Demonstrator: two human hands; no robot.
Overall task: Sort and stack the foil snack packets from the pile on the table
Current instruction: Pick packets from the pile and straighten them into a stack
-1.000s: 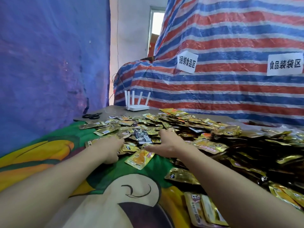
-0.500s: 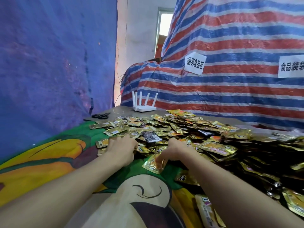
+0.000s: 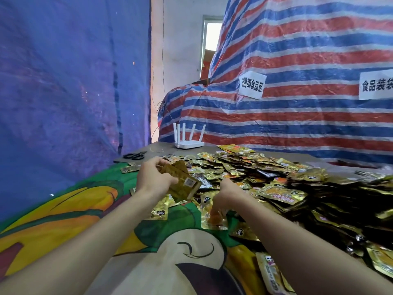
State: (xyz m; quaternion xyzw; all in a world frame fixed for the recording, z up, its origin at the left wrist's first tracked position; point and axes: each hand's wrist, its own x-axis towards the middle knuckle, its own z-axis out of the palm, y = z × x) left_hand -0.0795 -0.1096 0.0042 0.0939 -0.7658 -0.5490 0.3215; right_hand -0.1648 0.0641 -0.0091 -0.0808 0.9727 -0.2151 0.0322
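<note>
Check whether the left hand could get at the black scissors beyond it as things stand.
Probably not yet: the left hand grips a bundle of gold packets, so its fingers are occupied. Nothing stands between it and the scissors, which lie just beyond.

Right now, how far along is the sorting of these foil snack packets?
Early. Done: no finished stack shows on the printed cloth. In hand: the left hand grips a small bunch of gold packets above the pile, and the right hand reaches down to an orange packet at the near edge, grip blurred. Left: nearly everything, since the pile spreads across the table.
</note>
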